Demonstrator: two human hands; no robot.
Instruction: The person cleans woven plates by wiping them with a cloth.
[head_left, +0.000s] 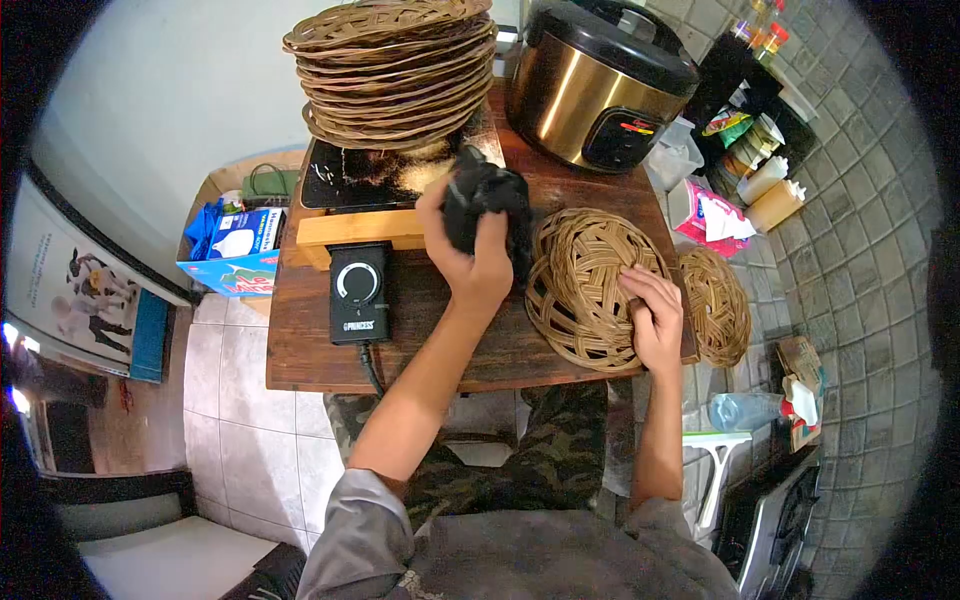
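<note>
Bunched in my left hand (470, 268) is a crumpled black cloth (487, 200), raised over the table by the wooden bar. My right hand (655, 318) grips the right side of a woven wicker plate (595, 262), fingers on top of the weave and thumb near the rim. This plate overlaps a second wicker plate (556, 322) lying under it at the table's front right. A tall stack of wicker plates (395, 80) rests on a black griddle (330, 178) at the back. One more wicker plate (716, 307) shows past the table's right edge.
A gold and black rice cooker (600, 90) stands at the back right. The griddle's dial controller (359, 290) and cord lie at the front left, beside a wooden bar (355, 232). Bottles (775, 205), a tissue pack (708, 218) and a blue carton (235, 262) flank the table.
</note>
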